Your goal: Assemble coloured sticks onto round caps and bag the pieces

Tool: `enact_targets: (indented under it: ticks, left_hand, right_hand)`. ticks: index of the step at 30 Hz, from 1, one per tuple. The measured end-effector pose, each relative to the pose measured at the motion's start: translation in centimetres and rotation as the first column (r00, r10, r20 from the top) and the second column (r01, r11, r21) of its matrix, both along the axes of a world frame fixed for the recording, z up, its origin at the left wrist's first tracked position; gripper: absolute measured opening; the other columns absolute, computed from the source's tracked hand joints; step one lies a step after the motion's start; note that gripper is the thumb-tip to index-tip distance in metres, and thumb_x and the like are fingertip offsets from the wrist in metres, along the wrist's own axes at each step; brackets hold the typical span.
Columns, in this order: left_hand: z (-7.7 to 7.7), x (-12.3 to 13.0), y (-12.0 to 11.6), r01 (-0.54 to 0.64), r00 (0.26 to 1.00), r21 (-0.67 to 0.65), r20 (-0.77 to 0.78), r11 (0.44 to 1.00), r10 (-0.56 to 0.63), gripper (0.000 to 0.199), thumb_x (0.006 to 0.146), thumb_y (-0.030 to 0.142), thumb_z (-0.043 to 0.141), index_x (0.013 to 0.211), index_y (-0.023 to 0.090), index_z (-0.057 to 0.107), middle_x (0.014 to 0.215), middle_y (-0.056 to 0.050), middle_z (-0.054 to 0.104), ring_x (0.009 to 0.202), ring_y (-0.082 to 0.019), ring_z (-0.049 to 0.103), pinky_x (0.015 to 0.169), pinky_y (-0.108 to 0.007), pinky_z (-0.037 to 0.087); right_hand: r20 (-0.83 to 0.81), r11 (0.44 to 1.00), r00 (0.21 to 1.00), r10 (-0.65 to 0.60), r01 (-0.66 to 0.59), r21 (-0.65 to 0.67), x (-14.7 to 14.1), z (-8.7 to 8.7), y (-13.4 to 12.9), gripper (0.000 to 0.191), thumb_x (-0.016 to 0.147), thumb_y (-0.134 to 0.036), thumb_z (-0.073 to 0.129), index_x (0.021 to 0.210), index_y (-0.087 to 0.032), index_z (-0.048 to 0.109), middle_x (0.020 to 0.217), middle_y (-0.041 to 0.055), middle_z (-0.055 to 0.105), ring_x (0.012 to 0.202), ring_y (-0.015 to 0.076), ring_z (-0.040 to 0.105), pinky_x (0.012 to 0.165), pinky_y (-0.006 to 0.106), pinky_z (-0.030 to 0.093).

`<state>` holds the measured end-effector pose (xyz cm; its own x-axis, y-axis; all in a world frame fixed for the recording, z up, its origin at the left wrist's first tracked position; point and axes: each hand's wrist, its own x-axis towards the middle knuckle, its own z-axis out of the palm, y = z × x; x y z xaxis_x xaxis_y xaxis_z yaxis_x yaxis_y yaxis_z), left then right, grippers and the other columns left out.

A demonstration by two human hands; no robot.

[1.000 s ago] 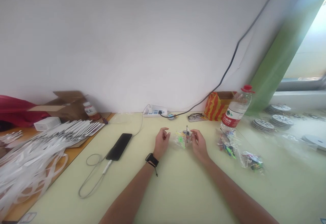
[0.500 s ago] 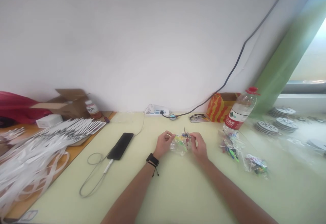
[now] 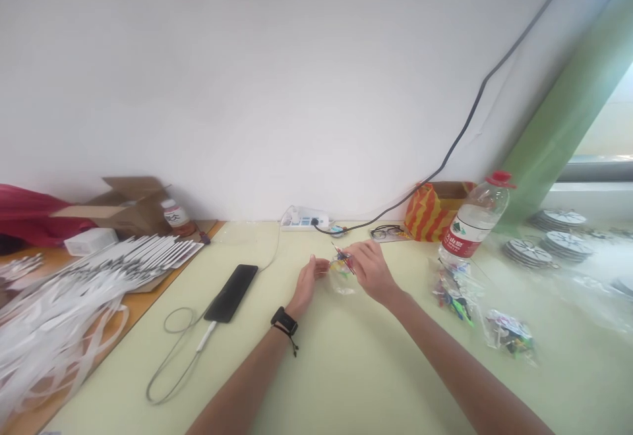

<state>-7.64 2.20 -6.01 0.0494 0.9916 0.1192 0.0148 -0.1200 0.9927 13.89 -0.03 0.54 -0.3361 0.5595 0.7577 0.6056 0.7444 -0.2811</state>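
My right hand (image 3: pixel 372 270) is closed in a pinch on a small bundle of thin red and dark sticks (image 3: pixel 345 257), held at a slant. Right below them lies a clear plastic bag (image 3: pixel 341 282) with small yellow, green and blue pieces. Beside the bag's left edge, my left hand (image 3: pixel 307 285) is open, thumb raised and fingers stretched toward the bag; whether they touch it I cannot tell. A black watch (image 3: pixel 284 320) and a dark cord circle my left wrist.
A black phone (image 3: pixel 231 293) on a cable lies left. Small-part bags (image 3: pixel 509 333) and a water bottle (image 3: pixel 467 224) stand right. Behind are a power strip (image 3: pixel 304 219), glasses (image 3: pixel 388 231) and a striped bag (image 3: pixel 426 214). White straps (image 3: pixel 54 329) cover the left side; discs (image 3: pixel 527 252) are stacked far right.
My left hand has let go of the thin stick and moved slightly left, its fingers now straighter. The right hand has moved left over the bag, tilting the sticks. The view has shifted slightly.
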Motion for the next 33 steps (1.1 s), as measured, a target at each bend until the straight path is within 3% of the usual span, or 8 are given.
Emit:
enact_targets:
  ticks: [4,12,15,21,25,30,33]
  left_hand:
    - [0.3,-1.2,-0.5,0.015,1.0,0.005,-0.005,1.0,-0.014,0.064,0.098,0.068,0.04,0.105,0.014,0.074,0.114,-0.017,0.075,0.109,-0.029,0.069,0.1,-0.048,0.051]
    - [0.4,-1.6,-1.1,0.077,0.997,0.0,-0.018,0.997,-0.077,0.06,0.101,0.063,0.04,0.129,0.018,0.067,0.133,-0.015,0.067,0.123,-0.029,0.062,0.11,-0.05,0.044]
    - [0.1,-1.6,-1.0,0.139,0.989,0.007,-0.059,0.99,-0.138,0.059,0.103,0.061,0.036,0.132,0.02,0.066,0.133,-0.012,0.068,0.125,-0.028,0.061,0.113,-0.049,0.042]
    - [-0.2,-1.4,-1.0,0.147,0.986,0.016,-0.08,0.989,-0.145,0.061,0.104,0.061,0.03,0.122,0.021,0.072,0.127,-0.01,0.071,0.123,-0.029,0.062,0.115,-0.051,0.041]
    - [0.0,-1.2,-1.4,0.14,0.985,-0.011,-0.098,0.99,-0.141,0.059,0.103,0.061,0.034,0.122,0.021,0.073,0.126,-0.011,0.072,0.123,-0.03,0.062,0.116,-0.051,0.04]
    - [0.5,-1.1,-1.6,0.135,0.968,0.028,-0.219,0.99,-0.126,0.047,0.103,0.054,0.041,0.121,0.023,0.071,0.122,-0.01,0.073,0.119,-0.029,0.064,0.109,-0.047,0.046]
    - [0.8,-1.2,-1.8,0.154,0.937,0.063,-0.327,0.986,-0.125,0.035,0.097,0.049,0.057,0.12,0.027,0.07,0.125,-0.008,0.07,0.117,-0.03,0.063,0.104,-0.046,0.049]
  right_hand:
    - [-0.019,1.0,1.0,-0.009,0.009,0.017,-0.8,1.3,0.4,0.03,0.101,-0.011,0.04,0.112,-0.024,0.065,0.102,0.0059,0.072,0.096,0.0245,0.056,0.09,0.042,0.038]
    - [-0.3,0.995,0.954,0.012,-0.041,-0.09,-2.3,2.4,0.0,0.023,0.102,-0.015,0.04,0.104,-0.024,0.061,0.096,0.0069,0.067,0.093,0.0239,0.06,0.086,0.041,0.046]
    - [-0.384,0.995,0.922,0.042,-0.073,-0.066,-2.1,2.8,-0.3,0.023,0.102,-0.014,0.04,0.098,-0.024,0.06,0.094,0.0072,0.063,0.092,0.0226,0.061,0.083,0.038,0.05]
    - [-0.167,0.961,0.966,0.195,-0.222,-0.165,-2.2,2.9,-0.5,0.031,0.098,-0.01,0.04,0.105,-0.026,0.065,0.099,0.0077,0.061,0.085,0.0207,0.061,0.073,0.034,0.052]
    - [-0.358,0.99,0.932,0.052,-0.096,-0.106,-1.9,3.3,0.2,0.027,0.099,-0.013,0.043,0.094,-0.025,0.067,0.099,0.0078,0.06,0.093,0.0223,0.061,0.082,0.037,0.052]
    - [-0.452,0.986,0.887,-0.093,0.018,-0.167,2.4,3.3,3.0,0.022,0.095,-0.019,0.05,0.086,-0.022,0.07,0.097,0.0089,0.065,0.084,0.0219,0.062,0.075,0.037,0.051]
    - [-0.311,0.907,0.927,-0.211,0.066,-0.416,7.8,1.4,5.4,0.021,0.089,-0.022,0.052,0.083,-0.021,0.073,0.083,0.0067,0.067,0.072,0.021,0.062,0.064,0.034,0.049]
